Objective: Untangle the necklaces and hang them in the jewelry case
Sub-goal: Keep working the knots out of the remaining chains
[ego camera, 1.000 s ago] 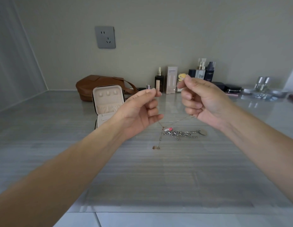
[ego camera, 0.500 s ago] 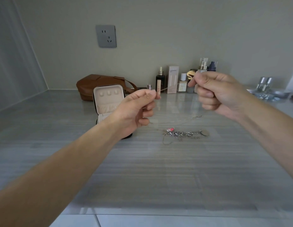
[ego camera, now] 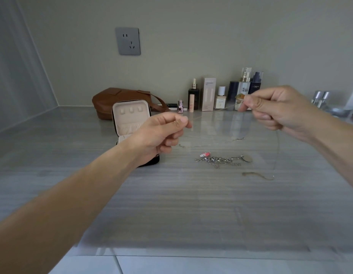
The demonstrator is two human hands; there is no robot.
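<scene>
L hand (ego camera: 161, 133) & R hand (ego camera: 280, 109), fingers (ego camera: 182, 120) pinching thin chain (ego camera: 219, 110) taut between, L'OREAL bottle (ego camera: 256, 85) behind

dark bottle (ego camera: 256, 85): L'OREAL | pale bottle (ego camera: 244, 90) beside it: H, rest blurred | other labels: unreadable

Your worktop (ego camera: 171, 204) is grey with pale horizontal streaks, and the jewelry case (ego camera: 131, 117) on it shows a cream lining inside a black shell edged by a dark zip. The heap of necklaces (ego camera: 221, 161) reads silver with one pink-and-red charm (ego camera: 205, 154), while the fine chain (ego camera: 221, 111) you hold looks pale gold. Behind, you have a brown bag (ego camera: 106, 97), a grey socket (ego camera: 128, 40) on a beige-grey wall (ego camera: 211, 36), a pale pink box (ego camera: 209, 93) and a black bottle (ego camera: 193, 95).
</scene>
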